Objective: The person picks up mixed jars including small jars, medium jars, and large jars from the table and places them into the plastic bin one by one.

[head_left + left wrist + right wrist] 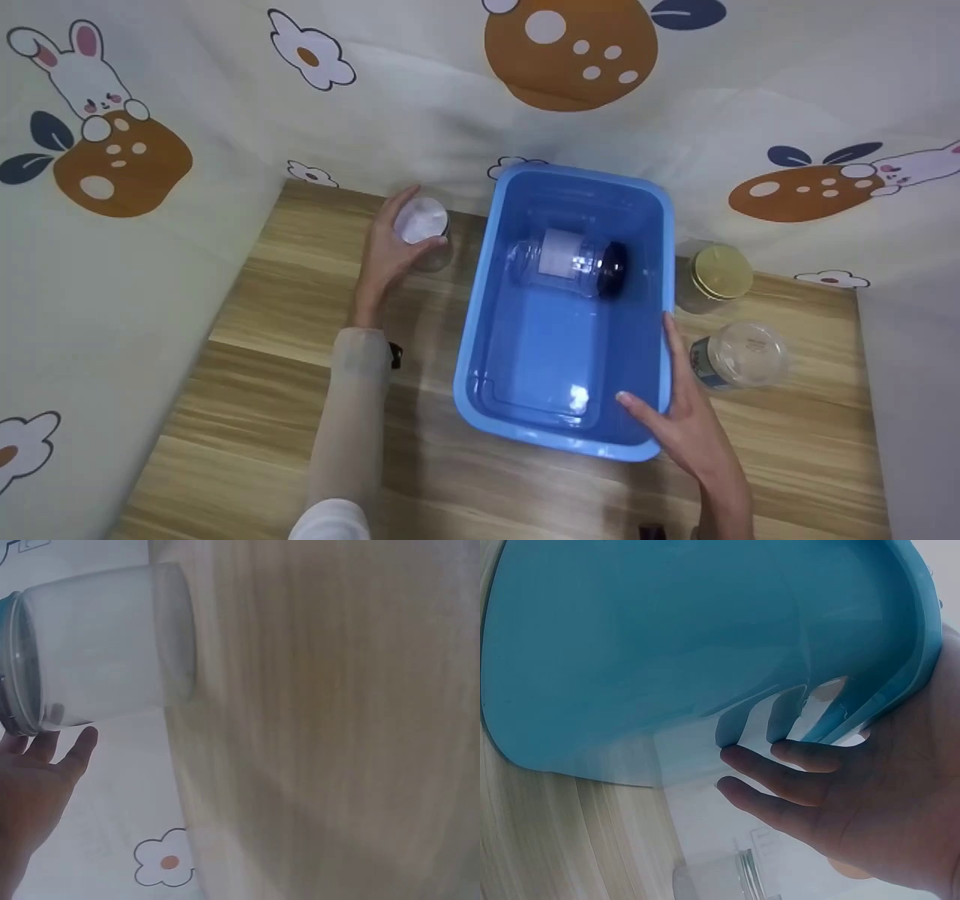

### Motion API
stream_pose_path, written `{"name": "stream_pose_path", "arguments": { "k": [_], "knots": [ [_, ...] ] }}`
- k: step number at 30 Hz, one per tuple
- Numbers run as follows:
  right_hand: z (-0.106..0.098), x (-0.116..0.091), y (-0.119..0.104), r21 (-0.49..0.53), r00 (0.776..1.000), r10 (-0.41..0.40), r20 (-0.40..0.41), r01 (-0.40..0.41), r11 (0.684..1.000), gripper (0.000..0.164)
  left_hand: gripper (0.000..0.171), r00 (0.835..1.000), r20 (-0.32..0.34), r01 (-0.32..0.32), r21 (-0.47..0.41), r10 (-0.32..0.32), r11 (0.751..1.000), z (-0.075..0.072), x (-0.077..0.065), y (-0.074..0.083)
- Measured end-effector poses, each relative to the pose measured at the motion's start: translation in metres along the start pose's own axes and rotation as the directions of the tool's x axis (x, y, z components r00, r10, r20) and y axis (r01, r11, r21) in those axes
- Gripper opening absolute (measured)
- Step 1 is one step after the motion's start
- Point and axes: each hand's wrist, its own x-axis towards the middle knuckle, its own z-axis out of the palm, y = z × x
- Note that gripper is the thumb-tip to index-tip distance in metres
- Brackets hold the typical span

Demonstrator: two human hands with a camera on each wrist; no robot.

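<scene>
My left hand [384,251] holds a clear jar [431,260] by its whitish lid [421,219], fingers on the far side and thumb on the near side. In the left wrist view the clear-walled jar [105,645] stands on the wooden surface, the hand at its lid end. Gripping the right rim of a blue plastic tub [540,431] is my right hand [694,424], its thumb over the inside. In the right wrist view its fingers lie along the tub's outer wall [667,652]. A clear jar with a dark lid [574,262] lies on its side within the tub.
Right of the tub stand a jar with a gold lid [721,271] and, nearer me, a clear container with a dark label [746,354]. Patterned cloth [420,127] walls in the wooden table [262,390] at the back and sides.
</scene>
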Motion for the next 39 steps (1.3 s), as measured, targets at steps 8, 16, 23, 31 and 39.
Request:
{"name": "stream_pose_path", "arguments": {
  "k": [8, 16, 23, 31, 39],
  "knots": [
    [0.001, 0.001, 0.001, -0.009, 1.0, -0.004, 0.004, 0.004, 1.0, 0.106, 0.096, 0.999, -0.003, 0.036, -0.052, -0.036, 0.998, 0.002, -0.003, -0.006],
    [0.001, 0.001, 0.0, 0.006, 1.0, 0.01, 0.006, -0.01, 1.0, 0.106, 0.115, 0.996, 0.02, 0.084, -0.049, -0.083, 0.995, 0.004, -0.005, -0.01],
    [0.0, -0.001, -0.001, 0.01, 1.0, 0.021, 0.002, -0.021, 1.0, 0.107, 0.115, 0.993, 0.044, 0.116, -0.14, -0.11, 0.983, 0.001, -0.014, 0.014],
    [0.001, -0.002, 0.001, -0.005, 1.0, -0.022, -0.014, 0.022, 1.0, 0.107, 0.108, 0.99, 0.034, 0.143, -0.215, -0.139, 0.966, 0.0, -0.017, 0.021],
    [0.001, 0.0, 0.001, -0.025, 1.0, -0.017, -0.012, 0.017, 1.0, 0.106, 0.107, 0.991, 0.026, 0.136, -0.291, -0.134, 0.947, 0.002, -0.017, 0.016]
  ]
}}
